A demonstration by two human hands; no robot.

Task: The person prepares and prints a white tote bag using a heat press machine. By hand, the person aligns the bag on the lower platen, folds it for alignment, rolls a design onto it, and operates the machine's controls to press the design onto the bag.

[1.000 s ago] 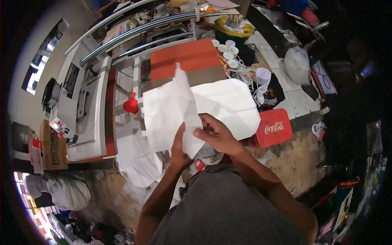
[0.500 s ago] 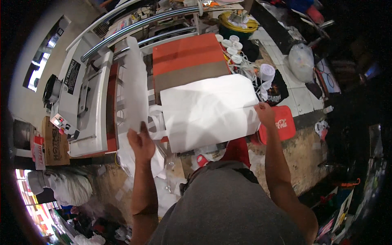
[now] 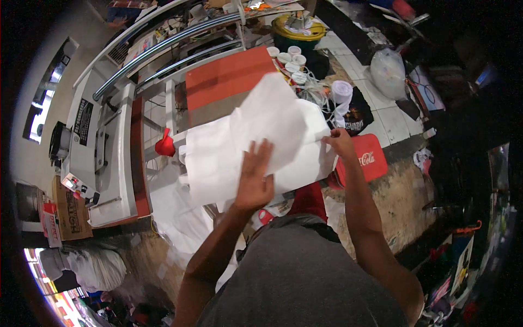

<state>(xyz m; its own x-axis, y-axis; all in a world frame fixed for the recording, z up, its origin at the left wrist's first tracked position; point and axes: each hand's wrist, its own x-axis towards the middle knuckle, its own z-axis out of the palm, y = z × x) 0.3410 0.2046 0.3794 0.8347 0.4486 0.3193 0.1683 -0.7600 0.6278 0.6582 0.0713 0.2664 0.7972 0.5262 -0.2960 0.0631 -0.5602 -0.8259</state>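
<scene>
A large white fabric piece [image 3: 212,147], apparently a bag with strap handles at its left end, lies over the near part of the orange and brown press bed [image 3: 226,76]. A thinner white sheet [image 3: 275,117] lies partly over it, its far corner raised and slightly blurred. My left hand [image 3: 255,177] is spread flat against the near side of the sheet, fingers pointing away from me. At the right end, my right hand [image 3: 339,143] pinches the edge of the white layers; which layers are between its fingers, I cannot tell.
A heat press [image 3: 109,152] with metal rails [image 3: 163,52] stands at left. White rolls [image 3: 342,92] and tangled straps lie at the far right, near a red tray [image 3: 368,158]. Behind them is a yellow-rimmed tub [image 3: 298,35]. More white fabric [image 3: 177,204] hangs at near left.
My left hand has swung right, from holding the upright sheet at the left to lying flat on it over the white fabric. My right hand stays at the right edge. The view has shifted slightly.
</scene>
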